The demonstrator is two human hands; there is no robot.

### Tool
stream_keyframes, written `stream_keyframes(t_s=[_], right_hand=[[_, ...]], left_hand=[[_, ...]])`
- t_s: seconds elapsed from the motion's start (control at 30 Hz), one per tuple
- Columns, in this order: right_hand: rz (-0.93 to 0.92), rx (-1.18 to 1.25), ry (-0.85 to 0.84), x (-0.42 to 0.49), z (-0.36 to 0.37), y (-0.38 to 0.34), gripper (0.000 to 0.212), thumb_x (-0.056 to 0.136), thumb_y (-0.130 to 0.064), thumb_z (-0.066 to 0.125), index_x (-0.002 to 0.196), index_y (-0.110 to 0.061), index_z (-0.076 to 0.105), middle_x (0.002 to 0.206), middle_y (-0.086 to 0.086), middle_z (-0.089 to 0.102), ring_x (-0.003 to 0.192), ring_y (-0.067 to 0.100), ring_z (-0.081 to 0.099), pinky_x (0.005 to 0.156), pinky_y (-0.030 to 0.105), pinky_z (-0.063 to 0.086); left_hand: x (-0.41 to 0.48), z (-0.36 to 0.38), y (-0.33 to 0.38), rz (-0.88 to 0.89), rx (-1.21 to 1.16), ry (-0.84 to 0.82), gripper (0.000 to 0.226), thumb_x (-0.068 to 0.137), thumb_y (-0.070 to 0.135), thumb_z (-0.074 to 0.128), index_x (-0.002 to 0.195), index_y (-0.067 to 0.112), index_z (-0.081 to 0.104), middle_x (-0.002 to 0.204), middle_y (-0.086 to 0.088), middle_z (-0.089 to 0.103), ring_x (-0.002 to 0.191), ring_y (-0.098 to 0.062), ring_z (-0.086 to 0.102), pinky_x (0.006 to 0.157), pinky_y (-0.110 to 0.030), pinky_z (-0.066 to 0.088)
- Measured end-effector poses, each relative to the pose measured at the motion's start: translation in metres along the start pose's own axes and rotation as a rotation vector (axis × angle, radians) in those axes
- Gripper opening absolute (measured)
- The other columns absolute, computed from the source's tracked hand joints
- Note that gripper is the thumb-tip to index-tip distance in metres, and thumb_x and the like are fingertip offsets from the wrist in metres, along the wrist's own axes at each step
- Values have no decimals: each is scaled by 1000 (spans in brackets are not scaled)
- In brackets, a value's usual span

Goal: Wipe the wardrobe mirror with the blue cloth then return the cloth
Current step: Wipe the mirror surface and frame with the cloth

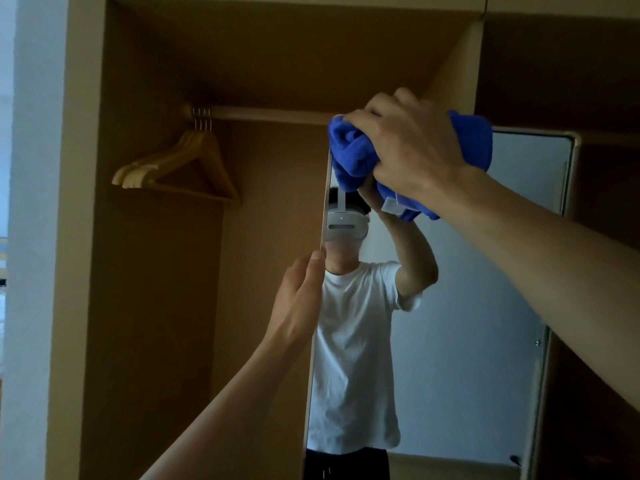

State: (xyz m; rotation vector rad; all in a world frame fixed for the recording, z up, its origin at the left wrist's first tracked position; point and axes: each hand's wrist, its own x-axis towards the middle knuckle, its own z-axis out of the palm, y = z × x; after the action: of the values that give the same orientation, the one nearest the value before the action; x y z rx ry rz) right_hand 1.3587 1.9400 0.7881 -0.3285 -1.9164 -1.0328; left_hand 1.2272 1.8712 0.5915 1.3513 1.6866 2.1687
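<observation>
In the head view the wiping step is on: the right hand [408, 147] squeezes the bunched-up blue cloth [353, 157] and pushes it on the top left corner of the mirror [467, 306], while the left hand [298, 299] grips the mirror's left edge lower down. I think the next move is to rub down and across, where the glass has lots of free room. The rail [270, 114] sits just past that corner, so the cloth should stay on the glass.

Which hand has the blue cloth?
The right hand, raised at the top of the mirror, grips the bunched blue cloth; the left hand, lower down, holds only the mirror's left edge.
</observation>
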Motion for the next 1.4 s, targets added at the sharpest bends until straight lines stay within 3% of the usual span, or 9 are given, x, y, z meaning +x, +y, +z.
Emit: stream_keyframes(t_s=[0.27, 0.47, 0.6, 0.73, 0.83, 1.0, 1.17, 1.27, 1.4], right_hand=[[16, 10, 29, 1, 11, -3, 54, 83, -9, 62, 135, -18, 52, 125, 9, 58, 112, 32, 51, 86, 45, 42], [44, 37, -1, -3, 14, -6, 55, 83, -10, 62, 137, -18, 51, 128, 9, 57, 115, 33, 49, 90, 48, 42], [58, 66, -14, -6, 15, -9, 57, 82, -12, 65, 137, -19, 51, 129, 8, 58, 117, 32, 49, 93, 48, 41], [51, 109, -17, -20, 19, -15, 54, 80, -14, 67, 133, -18, 55, 126, 8, 60, 117, 33, 50, 93, 48, 44], [45, 119, -23, -37, 28, -27, 52, 79, -15, 66, 130, -18, 57, 121, 9, 62, 111, 32, 52, 87, 48, 47], [12, 154, -47, -81, 47, -50, 53, 75, -14, 67, 127, -18, 59, 114, 6, 63, 102, 29, 53, 75, 37, 40], [23, 231, -42, -125, 55, -78, 46, 81, -15, 53, 126, -15, 61, 114, 7, 64, 102, 31, 54, 74, 38, 44], [31, 271, -76, -148, 57, -94, 51, 82, -20, 43, 130, -14, 59, 116, 8, 63, 105, 32, 54, 77, 40, 46], [35, 288, -157, -181, 67, -117, 57, 77, -12, 64, 134, -15, 57, 118, 8, 63, 106, 34, 53, 82, 42, 47]], left_hand=[[2, 1, 6, -15, -16, 12, 50, 89, 75, 31, 100, 39, 63, 107, 4, 70, 104, -16, 66, 100, -49, 52], [19, 2, 33, 42, -16, 31, 87, 84, 77, 29, 105, 0, 62, 94, -24, 66, 85, -33, 63, 90, -57, 53], [31, 4, 36, 54, -19, 34, 72, 100, 65, 29, 105, 3, 66, 89, -14, 66, 84, -26, 62, 83, -47, 52], [25, 6, 22, 61, -47, 67, 76, 103, 63, 25, 108, -4, 62, 101, -32, 63, 85, -29, 61, 93, -59, 51], [18, 7, 14, 41, -55, 71, 81, 102, 64, 22, 105, -7, 61, 90, -23, 63, 83, -26, 57, 95, -59, 50], [-3, 8, -10, -36, -65, 78, 87, 92, 72, 21, 104, -2, 65, 102, -26, 68, 101, -42, 65, 97, -57, 49], [-25, 7, -44, -135, -96, 87, 79, 95, 72, 22, 99, 11, 72, 99, -13, 75, 99, -30, 69, 95, -50, 53], [-39, 6, -67, -183, -128, 73, 68, 103, 65, 22, 87, 26, 75, 92, 1, 79, 86, -15, 73, 83, -36, 53], [-60, 7, -93, -226, -148, 77, 64, 101, 64, 23, 84, 28, 73, 94, -4, 75, 88, -23, 68, 86, -38, 50]])
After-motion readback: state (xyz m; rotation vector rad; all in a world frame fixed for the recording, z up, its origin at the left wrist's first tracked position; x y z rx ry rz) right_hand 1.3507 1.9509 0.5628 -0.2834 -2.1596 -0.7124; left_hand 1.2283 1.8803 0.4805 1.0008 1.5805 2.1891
